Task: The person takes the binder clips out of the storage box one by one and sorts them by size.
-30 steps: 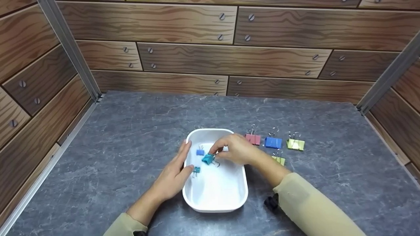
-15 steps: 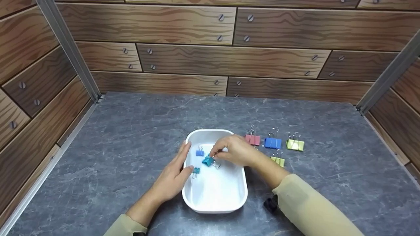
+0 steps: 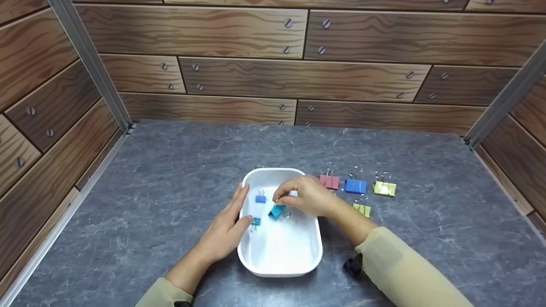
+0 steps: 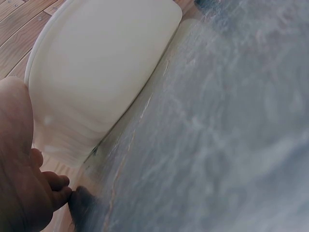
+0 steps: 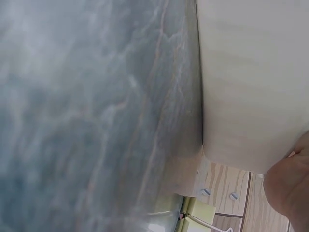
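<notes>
A white plastic tray [image 3: 281, 272] sits in front of me. My left hand [image 3: 224, 232] rests along its left side with fairly straight fingers, fingertips and thumb at the rim. Inside the tray, my right hand [image 3: 308, 196] pinches a wire handle of a larger teal binder clip [image 3: 276, 212] between thumb and index finger. To the left of that clip lie a small blue binder clip [image 3: 260, 199] and a small teal binder clip [image 3: 256, 221], partly behind my left thumb. In the left wrist view the hand [image 4: 24, 159] is against the tray's outer wall [image 4: 101, 67].
Right of the tray, on the grey marbled table [image 3: 179, 170], lie a pink binder clip [image 3: 329, 182], a blue binder clip [image 3: 355, 186] and a yellow-green binder clip [image 3: 384, 188]. Another yellow-green binder clip [image 3: 362, 209] is partly hidden by my right forearm. Wood-patterned panels [image 3: 239, 76] surround the table.
The larger teal binder clip has turned in my right fingers and shifted slightly right and down. My left hand and the tray stay in place.
</notes>
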{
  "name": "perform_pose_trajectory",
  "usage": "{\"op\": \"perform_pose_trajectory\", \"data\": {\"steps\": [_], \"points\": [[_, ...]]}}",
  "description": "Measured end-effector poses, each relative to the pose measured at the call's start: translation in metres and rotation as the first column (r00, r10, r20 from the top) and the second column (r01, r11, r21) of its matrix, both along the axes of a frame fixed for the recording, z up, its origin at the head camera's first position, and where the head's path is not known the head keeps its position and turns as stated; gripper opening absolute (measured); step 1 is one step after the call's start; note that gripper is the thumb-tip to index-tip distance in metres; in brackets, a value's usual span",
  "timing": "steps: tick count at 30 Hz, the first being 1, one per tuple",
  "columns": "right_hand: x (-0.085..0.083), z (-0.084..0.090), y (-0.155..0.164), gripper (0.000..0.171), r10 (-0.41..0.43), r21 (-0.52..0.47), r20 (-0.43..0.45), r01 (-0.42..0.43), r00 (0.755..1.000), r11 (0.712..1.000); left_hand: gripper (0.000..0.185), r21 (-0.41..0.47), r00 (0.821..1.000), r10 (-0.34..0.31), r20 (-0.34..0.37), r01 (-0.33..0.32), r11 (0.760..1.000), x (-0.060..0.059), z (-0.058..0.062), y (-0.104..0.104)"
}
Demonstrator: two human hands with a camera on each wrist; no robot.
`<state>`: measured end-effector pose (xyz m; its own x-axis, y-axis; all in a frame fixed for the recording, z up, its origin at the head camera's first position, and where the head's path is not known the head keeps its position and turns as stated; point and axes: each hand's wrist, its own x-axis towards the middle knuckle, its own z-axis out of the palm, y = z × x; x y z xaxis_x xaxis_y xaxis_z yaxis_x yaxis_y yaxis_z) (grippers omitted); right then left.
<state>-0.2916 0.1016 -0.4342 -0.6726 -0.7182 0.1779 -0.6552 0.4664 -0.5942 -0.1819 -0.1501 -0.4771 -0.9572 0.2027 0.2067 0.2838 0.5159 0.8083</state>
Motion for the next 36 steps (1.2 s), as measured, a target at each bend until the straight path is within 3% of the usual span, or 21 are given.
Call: {"op": "perform_pose_trajectory", "data": {"steps": [15, 23, 27, 36], "points": [[0.000, 0.006, 0.000, 0.012, -0.023, -0.181, 0.157, 0.052, 0.987, 0.982, 0.070, 0.002, 1.000, -0.002, -0.004, 0.002, 1.000, -0.001, 0.000, 0.000], [0.001, 0.018, 0.007, 0.015, -0.023, -0.356, 0.260, 0.118, 0.965, 0.927, 0.070, -0.006, 1.000, 0.004, 0.001, -0.004, 1.000, -0.002, 0.000, 0.000], [0.005, 0.032, 0.017, 0.013, -0.060, -0.392, 0.263, 0.164, 0.963, 0.905, 0.070, -0.005, 1.000, 0.004, -0.006, -0.004, 1.000, -0.001, 0.000, 0.000], [0.009, 0.058, 0.067, 0.013, -0.168, -0.387, 0.234, 0.250, 0.958, 0.888, 0.070, -0.005, 1.000, 0.001, -0.025, -0.001, 1.000, 0.001, 0.000, 0.000]]}}
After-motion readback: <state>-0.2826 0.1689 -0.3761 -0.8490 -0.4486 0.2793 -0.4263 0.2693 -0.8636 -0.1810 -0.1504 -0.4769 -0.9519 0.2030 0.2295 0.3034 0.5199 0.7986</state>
